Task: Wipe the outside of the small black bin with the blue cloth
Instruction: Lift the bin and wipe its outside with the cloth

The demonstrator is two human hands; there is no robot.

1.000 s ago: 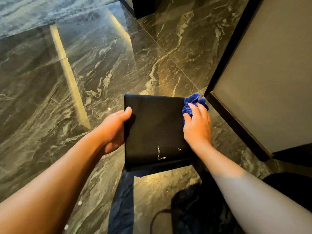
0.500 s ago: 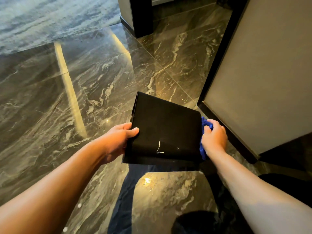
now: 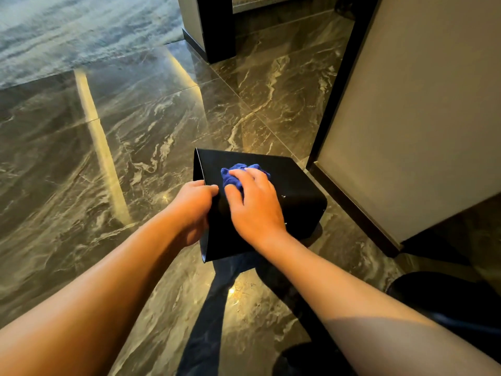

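Note:
The small black bin [image 3: 295, 191] lies tipped on its side above the dark marble floor, one flat side facing up. My left hand [image 3: 193, 210] grips its open rim at the left edge, thumb on top. My right hand [image 3: 253, 204] presses the crumpled blue cloth [image 3: 234, 173] flat onto the bin's upper side, near the rim end. Most of the cloth is hidden under my fingers.
Glossy marble floor [image 3: 122, 158] spreads to the left and front. A tall beige panel with a dark frame [image 3: 406, 118] stands close on the right of the bin. A dark pillar base [image 3: 214, 31] is at the back. A dark round object [image 3: 444, 297] sits at the lower right.
My right hand has moved with the cloth from the bin's right edge onto its upper side. The bin has turned, its rim now at the left. My left hand shifted up along the rim.

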